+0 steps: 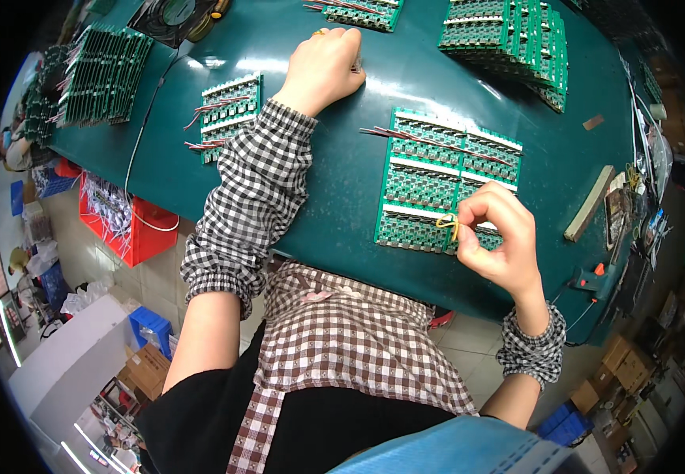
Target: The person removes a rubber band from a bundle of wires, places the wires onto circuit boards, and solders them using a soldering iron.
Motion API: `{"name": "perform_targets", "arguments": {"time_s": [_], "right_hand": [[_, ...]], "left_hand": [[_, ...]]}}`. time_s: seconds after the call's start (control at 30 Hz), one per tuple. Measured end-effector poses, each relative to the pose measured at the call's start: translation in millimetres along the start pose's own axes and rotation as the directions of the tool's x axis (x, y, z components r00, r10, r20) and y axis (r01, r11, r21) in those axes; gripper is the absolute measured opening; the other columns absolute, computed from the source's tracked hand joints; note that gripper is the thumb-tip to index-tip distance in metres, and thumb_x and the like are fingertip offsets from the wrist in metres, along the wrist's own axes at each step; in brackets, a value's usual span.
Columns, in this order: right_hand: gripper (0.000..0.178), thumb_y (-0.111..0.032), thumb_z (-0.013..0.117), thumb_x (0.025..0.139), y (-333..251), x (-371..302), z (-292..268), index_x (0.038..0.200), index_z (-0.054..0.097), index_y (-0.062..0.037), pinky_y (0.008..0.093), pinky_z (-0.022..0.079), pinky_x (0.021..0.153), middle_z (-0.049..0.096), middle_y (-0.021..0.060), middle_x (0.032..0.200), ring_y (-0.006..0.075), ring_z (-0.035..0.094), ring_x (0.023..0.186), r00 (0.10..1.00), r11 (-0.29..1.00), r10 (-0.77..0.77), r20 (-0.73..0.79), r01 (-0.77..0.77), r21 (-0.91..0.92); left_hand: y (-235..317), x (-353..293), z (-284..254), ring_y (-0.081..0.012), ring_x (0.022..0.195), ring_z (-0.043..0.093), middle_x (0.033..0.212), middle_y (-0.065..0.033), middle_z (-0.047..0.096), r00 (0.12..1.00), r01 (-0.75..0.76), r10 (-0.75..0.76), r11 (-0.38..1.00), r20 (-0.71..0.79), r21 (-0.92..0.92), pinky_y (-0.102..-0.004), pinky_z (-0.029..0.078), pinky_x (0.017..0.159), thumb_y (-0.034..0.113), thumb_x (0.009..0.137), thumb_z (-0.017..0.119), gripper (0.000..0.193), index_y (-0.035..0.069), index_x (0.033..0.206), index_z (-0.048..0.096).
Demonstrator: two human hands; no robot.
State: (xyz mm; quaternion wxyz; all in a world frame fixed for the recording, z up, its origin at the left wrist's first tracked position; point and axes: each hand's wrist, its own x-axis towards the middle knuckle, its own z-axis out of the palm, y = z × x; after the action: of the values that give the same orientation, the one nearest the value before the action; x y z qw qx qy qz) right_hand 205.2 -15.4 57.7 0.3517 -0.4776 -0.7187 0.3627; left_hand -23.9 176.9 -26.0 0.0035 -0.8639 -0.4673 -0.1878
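Note:
My right hand (pixel 508 237) pinches a thin yellow loop (pixel 448 224) between thumb and forefinger; whether it is a rubber band or a tie I cannot tell. Below it lies a green circuit board panel (pixel 421 186) with rows of small parts and white strips. A bundle of red and dark wires (pixel 413 136) rests across that panel. Farther up and to the left, my left hand (pixel 325 73) is closed in a fist near the table top, and what it grips is hidden. Beside the left sleeve is a smaller board panel (pixel 236 93) with wires sticking out on its left.
Stacked panels (pixel 500 35) stand at the far right, and another upright row of boards (pixel 105 79) at the far left. A black fan (pixel 170 20) sits nearby. Toward the right edge lie a wooden strip (pixel 589 204) and a green tool (pixel 595 280). A red bin (pixel 153 233) stands beside the table.

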Motion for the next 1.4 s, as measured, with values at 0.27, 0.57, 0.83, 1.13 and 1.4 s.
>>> {"name": "perform_targets", "arguments": {"time_s": [0.27, 0.57, 0.83, 1.13, 1.4], "right_hand": [[0.015, 0.006, 0.058, 0.061, 4, 8, 0, 0.074, 0.054, -0.0001, 0.0221, 0.045, 0.052, 0.051, 0.0046, 0.070, 0.0105, 0.053, 0.058, 0.999, 0.999, 0.033, 0.005, -0.034, 0.035], [0.008, 0.004, 0.054, 0.073, 13, 13, -19, 0.079, 0.051, 0.0005, 0.0223, 0.049, 0.062, 0.053, 0.0048, 0.078, 0.0106, 0.059, 0.068, 0.951, 0.944, 0.305, -0.038, -0.297, 0.143], [0.007, -0.001, 0.061, 0.072, 38, 2, -74, 0.075, 0.055, -0.0013, 0.0193, 0.045, 0.059, 0.057, 0.0003, 0.072, 0.0052, 0.055, 0.064, 0.881, 0.937, 0.348, -0.320, -0.325, 0.125], [0.022, -0.025, 0.064, 0.065, 136, -13, -264, 0.074, 0.065, -0.0041, 0.0309, 0.049, 0.063, 0.065, 0.0093, 0.067, 0.0205, 0.064, 0.065, 0.684, 0.454, 0.200, -0.701, -0.699, -0.553], [0.039, -0.036, 0.061, 0.070, 209, -42, -345, 0.095, 0.064, -0.0068, 0.0390, 0.048, 0.073, 0.066, 0.0170, 0.088, 0.0295, 0.064, 0.084, 0.530, -0.026, 0.465, -0.709, -0.793, -0.609]], "left_hand": [[-3, -6, 1, -0.0321, 0.083, 0.054, 0.088, -0.0120, 0.052, 0.997, 0.056, -0.060, 0.993, -0.038, -0.108, -0.0397, 0.047, 0.072, 0.019, 0.068, 0.065, 0.030, 0.004, 0.091, 0.052], [21, -7, 1, -0.0291, 0.084, 0.053, 0.086, -0.0110, 0.051, 0.990, 0.068, -0.067, 0.998, -0.126, -0.002, -0.0397, 0.046, 0.072, 0.043, 0.069, 0.070, 0.048, 0.004, 0.093, 0.054], [34, -12, -15, -0.0334, 0.101, 0.051, 0.111, -0.0171, 0.054, 0.988, 0.003, -0.002, 1.000, -0.151, 0.007, -0.0402, 0.044, 0.083, 0.037, 0.072, 0.070, 0.060, -0.004, 0.112, 0.050], [34, -11, -33, -0.0305, 0.107, 0.050, 0.116, -0.0145, 0.053, 0.991, -0.033, 0.031, 0.999, -0.128, -0.014, -0.0408, 0.039, 0.091, 0.037, 0.069, 0.074, 0.066, -0.001, 0.117, 0.050], [19, -30, -55, -0.0311, 0.111, 0.050, 0.112, -0.0156, 0.056, 0.976, 0.015, -0.045, 0.990, -0.215, -0.138, -0.0447, 0.035, 0.095, 0.028, 0.078, 0.066, 0.048, 0.001, 0.115, 0.052]]}}
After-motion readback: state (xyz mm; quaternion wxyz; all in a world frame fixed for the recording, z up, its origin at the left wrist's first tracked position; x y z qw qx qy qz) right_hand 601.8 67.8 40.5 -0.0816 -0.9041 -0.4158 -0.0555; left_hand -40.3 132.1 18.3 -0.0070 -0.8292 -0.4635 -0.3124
